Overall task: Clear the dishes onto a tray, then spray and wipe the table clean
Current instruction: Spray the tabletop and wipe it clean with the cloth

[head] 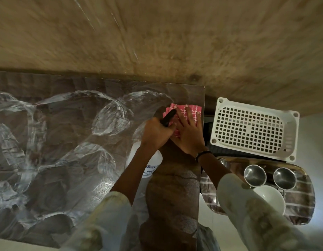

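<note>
Sleeves: your pale sleeves (247, 205) fill the near edge, both arms reaching forward to the table's far right corner.
Left hand: your left hand (157, 132) has its fingers curled round the black head of the spray bottle (148, 163), probably kept ready for another squirt.
Right hand: your right hand (190, 133) lies flat, fingers spread straight, pressing the cloth (184, 110) down so it wipes evenly.
Cloth: pink with white checks, folded, at the table (66, 142) corner.
Table: dark, streaked with wet white swirls on the left; the right strip looks drier.
Tray: the tray (302, 205) holds two metal cups (255, 175) and a white bowl (269, 198), beside the table, so the dishes are cleared.
Rack: a white rack (251, 127) sits beyond the tray.
</note>
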The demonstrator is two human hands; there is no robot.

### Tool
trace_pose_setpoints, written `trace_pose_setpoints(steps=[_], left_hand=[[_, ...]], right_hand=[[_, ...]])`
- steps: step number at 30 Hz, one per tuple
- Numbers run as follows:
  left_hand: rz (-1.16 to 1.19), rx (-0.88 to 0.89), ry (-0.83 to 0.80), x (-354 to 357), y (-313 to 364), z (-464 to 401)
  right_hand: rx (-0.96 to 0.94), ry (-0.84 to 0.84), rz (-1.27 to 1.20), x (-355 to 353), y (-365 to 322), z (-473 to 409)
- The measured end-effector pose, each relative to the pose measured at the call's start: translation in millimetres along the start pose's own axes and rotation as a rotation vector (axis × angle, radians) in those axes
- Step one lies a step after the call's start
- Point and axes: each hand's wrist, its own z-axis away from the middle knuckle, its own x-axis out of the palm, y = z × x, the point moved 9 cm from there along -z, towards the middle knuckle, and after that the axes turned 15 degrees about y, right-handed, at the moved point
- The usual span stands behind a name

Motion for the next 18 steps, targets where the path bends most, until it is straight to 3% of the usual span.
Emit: trace_pose_setpoints(steps=[14, 18], left_hand=[[-0.033, 0.004, 0.036, 5.6, 6.8, -18.8], [-0.025, -0.02, 0.031, -3.2, -6.6, -22.0]], right_hand=[[-0.033, 0.04, -0.029, 0.8, 9.1, -2.6], [0.062, 0.052, 0.006, -2.7, 32.3, -22.9]])
